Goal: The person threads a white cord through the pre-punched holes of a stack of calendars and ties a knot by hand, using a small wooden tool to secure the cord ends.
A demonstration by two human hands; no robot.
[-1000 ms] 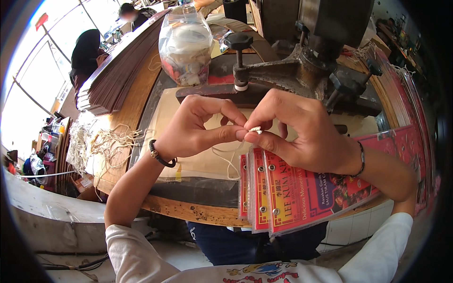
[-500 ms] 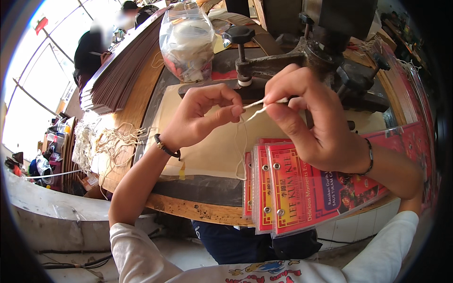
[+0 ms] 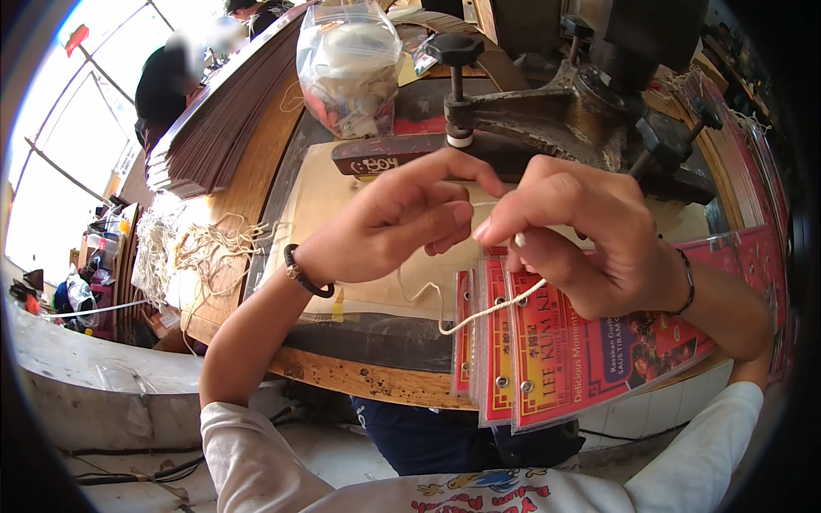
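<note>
My right hand [image 3: 590, 235] is closed in a pinch on a thin white cord [image 3: 481, 317], with a cord tip showing by the thumb. The cord sags in a loop across a stack of red laminated cards [image 3: 560, 398] with metal eyelets. My left hand [image 3: 398, 214] is curled close beside the right one, its index finger reaching over toward it. A short strand spans the gap between the hands, and more cord hangs below the left palm. How the left fingers grip it is partly hidden.
A heavy metal clamp fixture [image 3: 547, 115] with black knobs stands behind my hands. A clear plastic bag [image 3: 349, 73] sits at the back. Loose white cords [image 3: 214, 248] lie at left, near a tall stack of brown sheets [image 3: 214, 137]. People [image 3: 162, 90] are beyond.
Both hands have come lower and slightly to the right, the left one nearer the right. The strand stretched between them has slackened, and the cord loop now drapes over the cards.
</note>
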